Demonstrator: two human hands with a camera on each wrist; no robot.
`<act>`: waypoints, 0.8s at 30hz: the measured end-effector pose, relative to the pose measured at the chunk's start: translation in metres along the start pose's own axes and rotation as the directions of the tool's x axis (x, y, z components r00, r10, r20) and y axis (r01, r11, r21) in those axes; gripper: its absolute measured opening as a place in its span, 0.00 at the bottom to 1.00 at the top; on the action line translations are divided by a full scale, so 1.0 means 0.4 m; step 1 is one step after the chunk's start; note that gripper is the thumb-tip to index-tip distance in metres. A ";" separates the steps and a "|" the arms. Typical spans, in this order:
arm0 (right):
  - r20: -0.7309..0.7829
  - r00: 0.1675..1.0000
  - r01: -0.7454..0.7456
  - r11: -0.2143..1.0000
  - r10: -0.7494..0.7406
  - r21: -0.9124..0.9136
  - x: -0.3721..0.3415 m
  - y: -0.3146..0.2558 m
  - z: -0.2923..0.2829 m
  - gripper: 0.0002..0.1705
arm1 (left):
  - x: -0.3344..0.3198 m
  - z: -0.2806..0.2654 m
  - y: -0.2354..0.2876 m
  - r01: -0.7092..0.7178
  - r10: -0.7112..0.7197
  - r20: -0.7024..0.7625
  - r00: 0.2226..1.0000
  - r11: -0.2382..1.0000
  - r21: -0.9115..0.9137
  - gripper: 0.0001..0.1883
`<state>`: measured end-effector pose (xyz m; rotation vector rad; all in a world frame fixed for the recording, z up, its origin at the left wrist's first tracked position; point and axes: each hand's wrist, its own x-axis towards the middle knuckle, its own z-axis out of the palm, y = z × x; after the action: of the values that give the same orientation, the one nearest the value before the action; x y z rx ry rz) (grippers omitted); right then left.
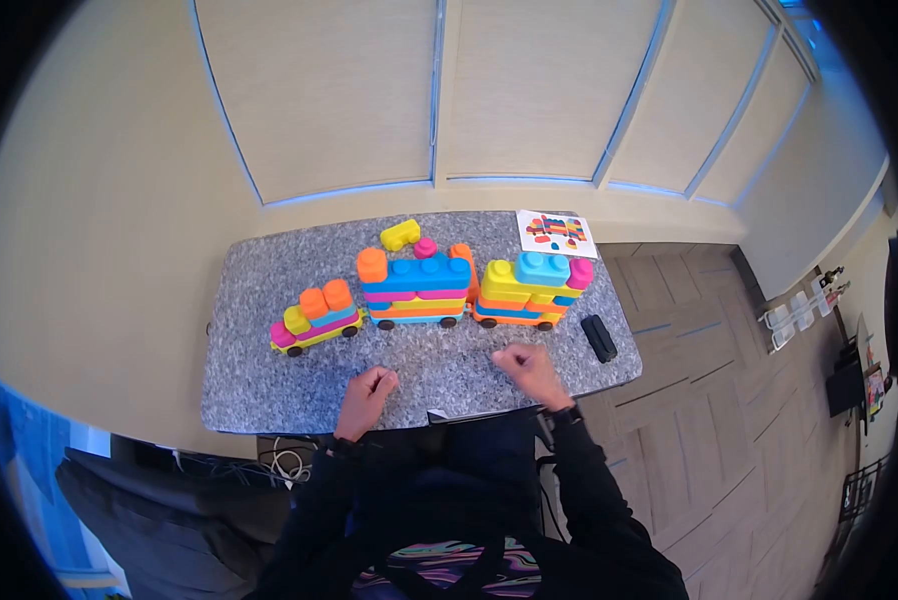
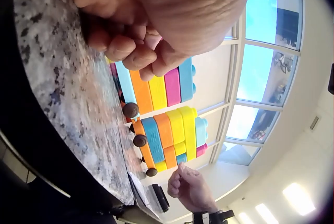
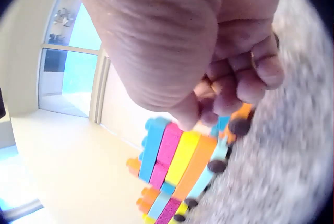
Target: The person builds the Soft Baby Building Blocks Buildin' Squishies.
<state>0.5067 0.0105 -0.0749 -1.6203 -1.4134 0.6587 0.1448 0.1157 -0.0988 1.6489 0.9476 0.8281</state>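
My left hand [image 1: 367, 400] is at the near edge of the table, its fingers loosely curled with nothing in them. To the right, my right hand [image 1: 534, 372] hovers over the tabletop, also loosely curled and holding nothing. Beyond the hands stands a row of toy block wagons on dark wheels. A low wagon [image 1: 316, 323] is at the left, a tall one with blue bricks on top [image 1: 424, 275] in the middle. On the right is a wagon with an orange base [image 1: 519, 314]. Several of its bricks [image 2: 185, 125] show in the left wrist view.
Behind the wagons lie a yellow brick [image 1: 401, 236] and a pink brick [image 1: 425, 247]. A printed picture card [image 1: 556, 250] is at the table's back right corner. A black case [image 1: 599, 338] lies near the right edge of the speckled table [image 1: 269, 390].
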 end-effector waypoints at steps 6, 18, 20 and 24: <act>-0.469 0.882 -0.222 0.838 -0.045 -0.498 0.023 0.126 -0.301 0.16 | -0.010 -0.005 0.002 0.027 -0.026 0.013 1.000 0.989 -0.148 0.10; -0.324 0.930 -0.364 0.557 0.173 -0.746 0.068 0.260 -0.410 0.32 | -0.009 -0.045 0.030 -0.024 0.015 -0.041 0.999 0.976 -0.215 0.08; -0.330 0.922 -0.388 0.521 0.204 -0.760 0.069 0.245 -0.407 0.35 | -0.013 -0.042 0.037 -0.031 0.023 -0.037 0.999 0.976 -0.216 0.08; -0.418 0.892 -0.437 0.564 0.171 -0.701 0.053 0.194 -0.423 0.36 | -0.021 -0.051 0.040 -0.019 0.011 -0.038 0.999 0.977 -0.214 0.09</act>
<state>0.6917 -0.0119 -0.0563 -2.5854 -1.2413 -0.1150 0.1264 0.1142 -0.0789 1.4604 0.8401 0.9405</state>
